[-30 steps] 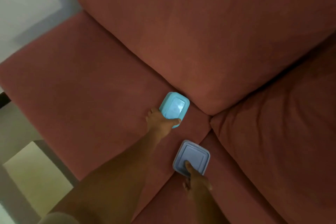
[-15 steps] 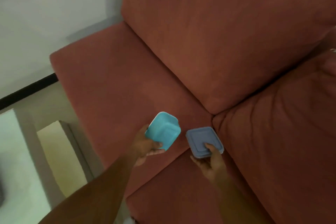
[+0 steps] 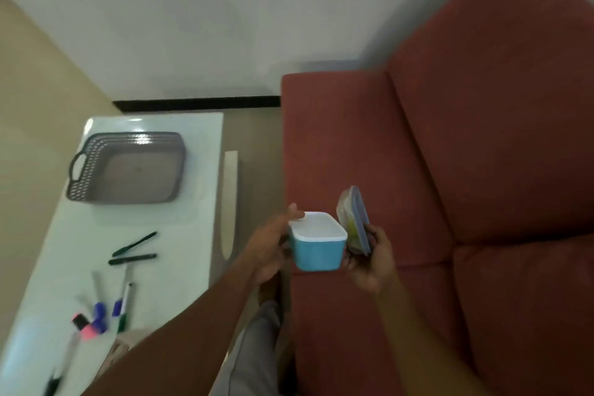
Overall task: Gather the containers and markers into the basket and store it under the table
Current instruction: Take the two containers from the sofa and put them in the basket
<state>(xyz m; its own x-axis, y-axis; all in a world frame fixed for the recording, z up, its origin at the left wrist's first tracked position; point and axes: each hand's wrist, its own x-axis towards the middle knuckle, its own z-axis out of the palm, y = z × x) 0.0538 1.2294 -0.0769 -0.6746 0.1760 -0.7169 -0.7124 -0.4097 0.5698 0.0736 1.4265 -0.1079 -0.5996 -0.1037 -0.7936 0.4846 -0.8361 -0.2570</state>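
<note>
Blue container [image 3: 316, 246] upright in left hand [image 3: 268, 249]; long axis sideways.

The sofa [image 3: 369, 145] is covered in matt, slightly napped red cloth. The table [image 3: 199, 202] top is smooth and glossy, throwing back light. The grey basket [image 3: 128, 167] looks like perforated plastic with a faint sheen. The blue tub [image 3: 316, 252] and its white lid [image 3: 316, 227] seem smooth plastic.
</note>
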